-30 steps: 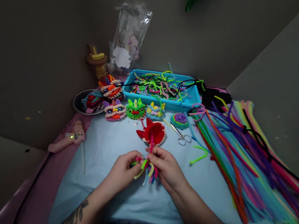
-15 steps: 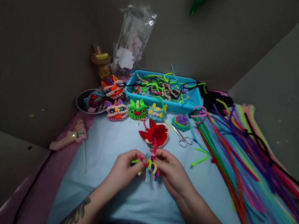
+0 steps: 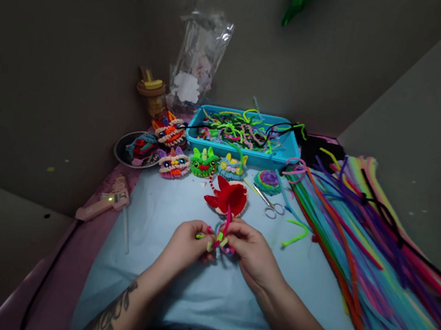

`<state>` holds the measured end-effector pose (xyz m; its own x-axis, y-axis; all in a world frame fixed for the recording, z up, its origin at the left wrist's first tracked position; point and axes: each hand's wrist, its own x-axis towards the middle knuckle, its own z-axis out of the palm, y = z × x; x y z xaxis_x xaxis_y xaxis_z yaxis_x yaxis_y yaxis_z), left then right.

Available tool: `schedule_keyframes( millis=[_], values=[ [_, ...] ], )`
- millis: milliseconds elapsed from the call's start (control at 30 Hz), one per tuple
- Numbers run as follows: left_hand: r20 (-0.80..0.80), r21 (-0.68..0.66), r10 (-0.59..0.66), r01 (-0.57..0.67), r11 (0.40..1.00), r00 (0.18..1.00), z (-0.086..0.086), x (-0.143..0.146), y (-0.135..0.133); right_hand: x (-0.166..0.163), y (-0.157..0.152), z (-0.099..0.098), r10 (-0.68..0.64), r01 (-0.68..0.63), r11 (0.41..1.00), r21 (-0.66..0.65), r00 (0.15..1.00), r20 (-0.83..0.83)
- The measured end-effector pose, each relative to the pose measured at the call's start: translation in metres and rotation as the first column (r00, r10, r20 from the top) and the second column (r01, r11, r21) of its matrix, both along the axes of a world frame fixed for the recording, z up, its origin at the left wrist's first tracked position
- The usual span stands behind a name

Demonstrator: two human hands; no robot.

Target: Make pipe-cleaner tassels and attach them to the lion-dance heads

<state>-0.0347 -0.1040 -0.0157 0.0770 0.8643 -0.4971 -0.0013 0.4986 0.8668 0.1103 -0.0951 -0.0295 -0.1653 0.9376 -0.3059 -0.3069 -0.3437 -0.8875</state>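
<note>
My left hand (image 3: 185, 243) and my right hand (image 3: 251, 251) meet over the light blue table cover, both pinched on a small bundle of multicoloured pipe cleaners (image 3: 219, 239) with pink, yellow, green and blue ends sticking out. A pink stem rises from the bundle toward a red pipe-cleaner piece (image 3: 228, 197) lying just beyond my fingers. Small scissors (image 3: 268, 202) lie to the right of the red piece, and a loose green pipe cleaner (image 3: 296, 234) lies near my right hand.
A blue tray (image 3: 242, 153) of pipe-cleaner scraps stands at the back. Several finished pipe-cleaner creatures (image 3: 203, 163) line up before it, beside a dark dish (image 3: 121, 155). A pink glue gun (image 3: 103, 205) lies left. A big spread of long pipe cleaners (image 3: 364, 232) fills the right.
The bundle's dangling ends have been drawn up tighter between my fingers. Both hands have shifted slightly; the view has tilted a little.
</note>
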Motion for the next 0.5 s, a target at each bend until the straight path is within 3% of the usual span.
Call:
schedule_keyframes(
  millis=[133,367,500],
  values=[
    [-0.019,-0.013,-0.06,0.059,0.998,0.998,-0.0039,-0.0004,0.0023,0.0004,0.001,-0.0007,-0.003,0.002,1.0,0.03,0.999,0.052],
    [-0.019,0.001,-0.114,0.114,0.994,0.993,-0.0052,-0.0035,0.0036,0.006,0.0029,0.0016,0.149,-0.173,0.977,0.125,0.972,0.183],
    [0.02,0.072,-0.066,0.065,0.995,0.998,-0.0091,-0.002,-0.0021,0.0067,0.0023,-0.0009,0.094,-0.146,0.972,0.187,0.961,0.258]
  ],
)
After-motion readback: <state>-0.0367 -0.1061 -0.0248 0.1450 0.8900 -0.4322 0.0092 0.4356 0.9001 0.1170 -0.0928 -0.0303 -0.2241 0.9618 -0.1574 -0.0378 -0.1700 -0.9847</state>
